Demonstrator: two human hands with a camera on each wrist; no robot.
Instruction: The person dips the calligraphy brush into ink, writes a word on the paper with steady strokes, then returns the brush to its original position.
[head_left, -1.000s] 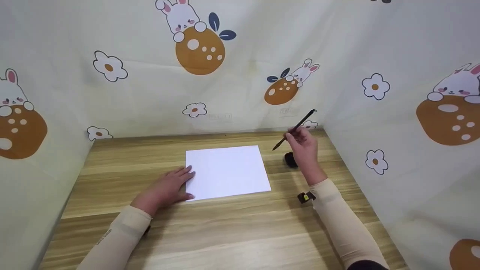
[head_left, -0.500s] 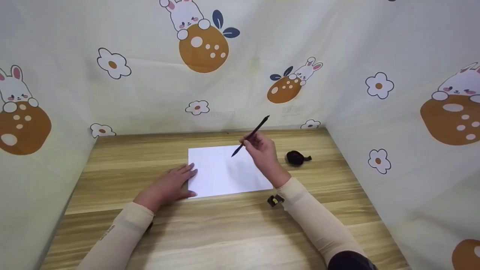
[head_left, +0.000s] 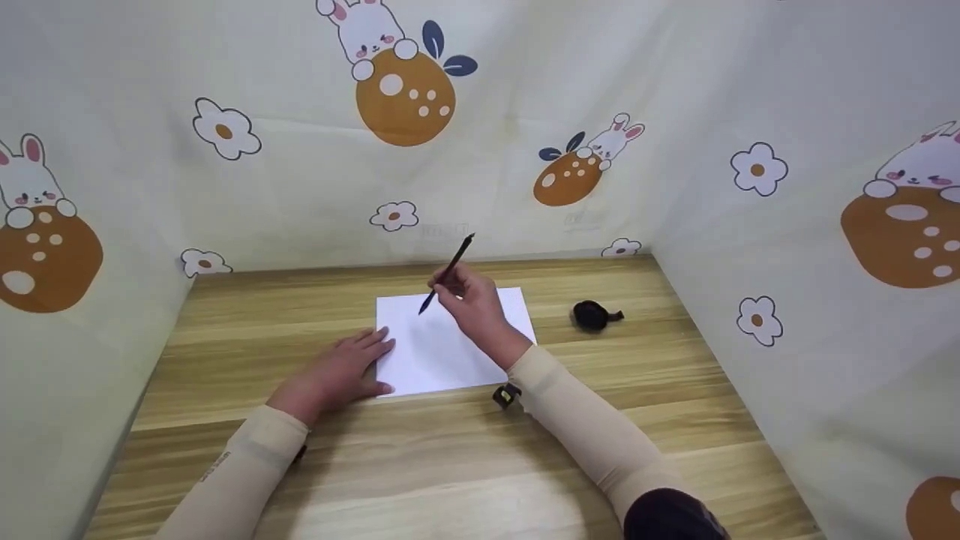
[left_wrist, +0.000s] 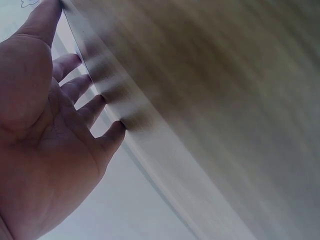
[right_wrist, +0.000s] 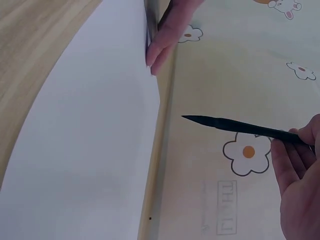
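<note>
A white sheet of paper [head_left: 420,360] lies on the wooden table. The left hand [head_left: 334,375] rests with extended fingers on the sheet's left edge; in the left wrist view the left hand [left_wrist: 60,120] has its fingertips along that edge. Above the paper, the right hand [head_left: 474,304] pinches a dark brush [head_left: 450,268], its tip pointing down and to the left. In the right wrist view the brush [right_wrist: 240,128] tapers to a point that stands apart from the paper [right_wrist: 90,120], gripped by the fingers of the right hand [right_wrist: 300,180].
A small round black dish with a short handle [head_left: 591,316] sits on the table [head_left: 645,375] right of the paper. Patterned cloth [head_left: 300,180] with rabbits and flowers hangs behind the table and on both sides. A small dark device is at the right wrist.
The right hand has moved left with the brush, from beside the black dish to over the paper, uncovering the dish. The left hand has stayed at the paper's left edge.
</note>
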